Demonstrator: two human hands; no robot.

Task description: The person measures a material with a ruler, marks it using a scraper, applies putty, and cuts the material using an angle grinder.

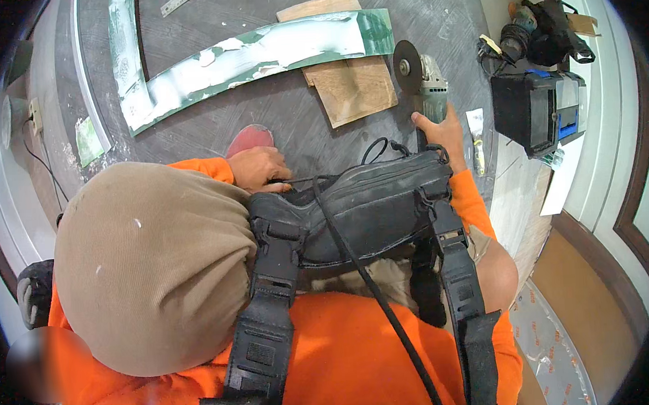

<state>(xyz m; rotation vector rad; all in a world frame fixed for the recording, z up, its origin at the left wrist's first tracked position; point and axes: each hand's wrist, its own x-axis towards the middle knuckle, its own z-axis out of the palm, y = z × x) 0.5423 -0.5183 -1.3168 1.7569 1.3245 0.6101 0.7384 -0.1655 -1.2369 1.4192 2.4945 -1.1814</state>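
Your right hand [444, 137] is wrapped around the green-grey body of an angle grinder [434, 103] with a dark round disc, held just off the right end of the long curved green board [287, 43] smeared with white filler, your landmark here. Your left hand [258, 169], fingers curled, is below that board's middle, near a red shoe toe [251, 139]; a thin black cord [308, 179] runs by the fingertips, can't tell if you're pinching it. Brown wood-grain piece [355, 91] pokes out below the board, on the dark grey wood-grain floor [196, 139].

Writing: orange lettering repeats across a shiny grey plastic sheet [545, 345], far below and right of the board. Flat metal ruler [180, 1], above the board's left part, has scale marks too small to read. Black-and-blue plastic toolbox [525, 111] sits well right of the board; a slim white-and-yellow item [477, 143] lies between them, lower down.
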